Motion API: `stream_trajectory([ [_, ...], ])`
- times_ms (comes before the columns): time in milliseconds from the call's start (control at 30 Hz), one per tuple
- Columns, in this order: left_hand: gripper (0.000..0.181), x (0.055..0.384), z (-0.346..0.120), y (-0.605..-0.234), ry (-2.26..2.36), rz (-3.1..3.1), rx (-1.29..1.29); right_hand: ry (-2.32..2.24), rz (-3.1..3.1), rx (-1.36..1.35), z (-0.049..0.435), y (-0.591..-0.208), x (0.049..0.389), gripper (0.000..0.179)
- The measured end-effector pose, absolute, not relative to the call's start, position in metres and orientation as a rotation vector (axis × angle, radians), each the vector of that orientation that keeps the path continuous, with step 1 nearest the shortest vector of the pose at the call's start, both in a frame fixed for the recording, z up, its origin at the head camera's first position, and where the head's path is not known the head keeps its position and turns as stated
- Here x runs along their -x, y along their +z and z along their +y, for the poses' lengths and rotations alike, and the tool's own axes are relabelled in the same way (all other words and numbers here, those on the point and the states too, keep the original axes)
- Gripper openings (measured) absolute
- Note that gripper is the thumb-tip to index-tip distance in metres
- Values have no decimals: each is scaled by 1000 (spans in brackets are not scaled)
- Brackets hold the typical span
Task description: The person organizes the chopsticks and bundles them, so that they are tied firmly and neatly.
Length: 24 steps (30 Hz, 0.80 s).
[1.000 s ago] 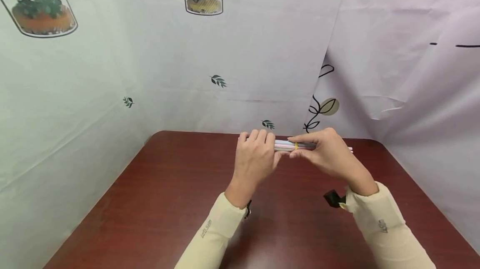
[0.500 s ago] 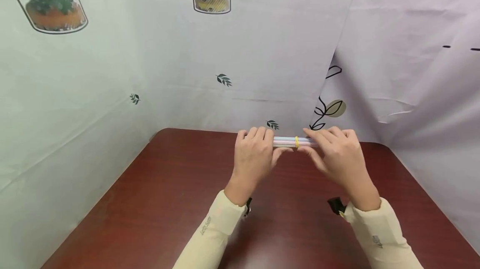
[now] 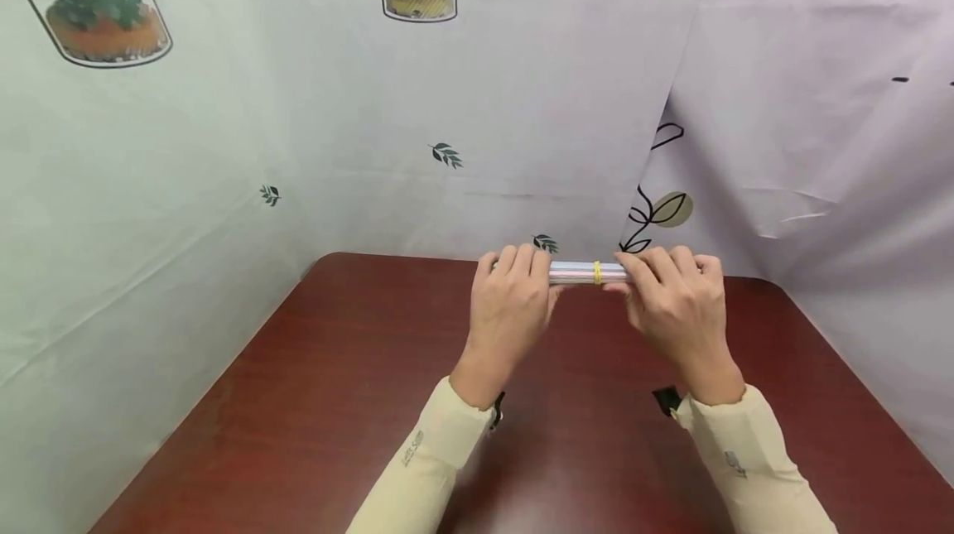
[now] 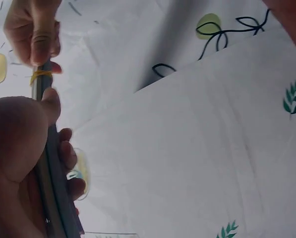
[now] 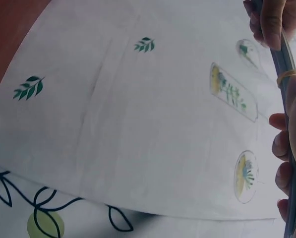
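A bundle of pale straws (image 3: pixel 574 272), in white, pink and bluish tones, is held level above the far part of the table. Around it, just left of my right hand, sits a yellow rubber band (image 3: pixel 597 272). My left hand (image 3: pixel 510 298) grips the left end, fingers curled over the top and thumb along the near side. The right end is in the grip of my right hand (image 3: pixel 676 294), which hides it. In the left wrist view the straws (image 4: pixel 51 144) run through the palm, and the band (image 4: pixel 41 74) shows between both hands.
The dark red-brown table (image 3: pixel 358 377) spreads beneath my arms, with rounded far corners. White cloth (image 3: pixel 358 103) printed with plants hangs behind it and on both sides. A small black object (image 3: pixel 667 401) shows at the right cuff.
My right hand has shifted from pinching near the band to wrapping its fingers over the right end. The band shows more plainly now. The left hand keeps its grip.
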State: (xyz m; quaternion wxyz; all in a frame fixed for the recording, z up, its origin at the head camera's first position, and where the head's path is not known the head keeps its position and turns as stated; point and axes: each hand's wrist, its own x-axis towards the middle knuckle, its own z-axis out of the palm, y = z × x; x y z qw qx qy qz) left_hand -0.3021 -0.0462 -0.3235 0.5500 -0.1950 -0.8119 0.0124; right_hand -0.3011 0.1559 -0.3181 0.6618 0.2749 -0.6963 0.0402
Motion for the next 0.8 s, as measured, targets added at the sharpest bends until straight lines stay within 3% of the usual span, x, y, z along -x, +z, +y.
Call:
stream_trajectory([
  [300,32,312,-40,-328,43,-1834,481,74,-1529,-608,165,-316,307,48],
  [533,6,315,-41,-332,70,-1807,525,92,-1553,-621,170,-317,308,46],
  [800,12,321,-37,-334,74,-1717,523,96,-1524,-606,174,-317,310,45],
])
